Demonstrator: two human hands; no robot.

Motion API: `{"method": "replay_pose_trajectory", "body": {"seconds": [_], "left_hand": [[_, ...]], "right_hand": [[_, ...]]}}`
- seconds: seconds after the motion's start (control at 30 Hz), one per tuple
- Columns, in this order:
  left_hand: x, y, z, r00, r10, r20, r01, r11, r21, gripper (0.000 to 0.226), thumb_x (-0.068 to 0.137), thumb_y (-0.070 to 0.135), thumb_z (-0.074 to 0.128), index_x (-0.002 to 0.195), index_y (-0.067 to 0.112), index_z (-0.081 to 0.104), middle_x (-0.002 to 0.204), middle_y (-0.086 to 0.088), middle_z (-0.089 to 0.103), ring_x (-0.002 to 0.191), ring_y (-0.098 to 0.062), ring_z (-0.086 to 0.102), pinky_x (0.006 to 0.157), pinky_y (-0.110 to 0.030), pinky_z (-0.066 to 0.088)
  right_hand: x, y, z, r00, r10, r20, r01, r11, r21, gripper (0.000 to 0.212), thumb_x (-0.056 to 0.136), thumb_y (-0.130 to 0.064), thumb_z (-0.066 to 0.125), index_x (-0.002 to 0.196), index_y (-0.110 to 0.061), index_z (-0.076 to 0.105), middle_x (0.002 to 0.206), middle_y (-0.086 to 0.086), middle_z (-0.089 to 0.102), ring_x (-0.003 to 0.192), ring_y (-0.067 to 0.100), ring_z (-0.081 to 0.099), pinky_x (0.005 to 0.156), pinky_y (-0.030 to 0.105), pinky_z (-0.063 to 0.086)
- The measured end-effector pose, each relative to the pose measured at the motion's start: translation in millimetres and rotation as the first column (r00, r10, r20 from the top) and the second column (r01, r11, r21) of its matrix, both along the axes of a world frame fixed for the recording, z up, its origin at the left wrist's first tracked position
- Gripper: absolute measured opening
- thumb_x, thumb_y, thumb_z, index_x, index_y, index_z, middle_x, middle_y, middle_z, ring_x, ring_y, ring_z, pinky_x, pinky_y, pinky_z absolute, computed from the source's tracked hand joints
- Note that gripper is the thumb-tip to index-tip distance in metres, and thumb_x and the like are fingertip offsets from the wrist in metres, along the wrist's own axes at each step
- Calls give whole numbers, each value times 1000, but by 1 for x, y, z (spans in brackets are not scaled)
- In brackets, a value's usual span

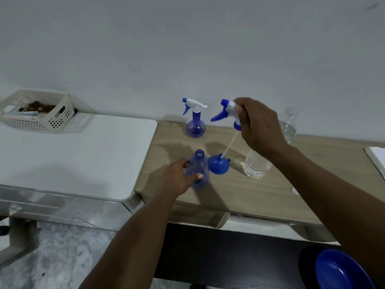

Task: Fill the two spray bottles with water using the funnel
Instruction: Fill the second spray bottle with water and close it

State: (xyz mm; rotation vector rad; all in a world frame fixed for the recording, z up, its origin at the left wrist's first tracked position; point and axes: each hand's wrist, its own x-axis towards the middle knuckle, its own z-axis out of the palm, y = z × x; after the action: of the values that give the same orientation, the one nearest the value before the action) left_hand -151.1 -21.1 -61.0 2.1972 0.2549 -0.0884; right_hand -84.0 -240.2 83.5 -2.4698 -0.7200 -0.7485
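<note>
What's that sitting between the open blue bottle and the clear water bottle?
The blue funnel, wide end down on the wooden desk, as the head view shows.

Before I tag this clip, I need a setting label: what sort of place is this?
Probably a plain room at home or a small office: a wood-grain desk against a bare white wall, beside a white side table carrying a plastic basket.

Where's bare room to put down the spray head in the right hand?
On the desk, bare wood at the near edge, in front of the funnel and water bottle. A broad bare stretch of white table between basket and desk. Crowded: open bottle, funnel and water bottle bunch mid-desk.
</note>
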Motion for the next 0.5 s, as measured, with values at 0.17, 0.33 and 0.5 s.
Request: {"method": "replay_pose_trajectory", "body": {"seconds": [0.17, 0.33, 0.5], "left_hand": [[2, -1, 0, 999, -17, -40, 17, 1000, 1, 56, 75, 42, 84, 120, 21, 60, 112, 11, 64, 94, -9, 60, 76, -21, 41], [2, -3, 5, 997, -42, -60, 42, 999, 0, 59, 77, 41, 83, 126, 20, 57, 112, 12, 60, 98, -10, 58, 83, -24, 40], [2, -3, 4, 998, -50, -46, 50, 999, 3, 60, 78, 40, 83, 127, 18, 57, 116, 7, 65, 97, -9, 58, 83, -22, 40]], "right_hand": [[1, 32, 42, 996, 92, 17, -94, 986, 140, 31, 107, -27, 38, 116, -8, 61, 91, 0, 66, 73, 13, 54, 68, 24, 39], [0, 52, 39, 987, 163, 15, -163, 978, 129, 29, 107, -27, 40, 114, -9, 62, 93, 2, 68, 74, 13, 57, 68, 26, 44], [3, 55, 33, 986, 162, 27, -164, 979, 118, 30, 107, -27, 38, 115, -9, 61, 96, 2, 67, 78, 11, 54, 71, 26, 43]]}}
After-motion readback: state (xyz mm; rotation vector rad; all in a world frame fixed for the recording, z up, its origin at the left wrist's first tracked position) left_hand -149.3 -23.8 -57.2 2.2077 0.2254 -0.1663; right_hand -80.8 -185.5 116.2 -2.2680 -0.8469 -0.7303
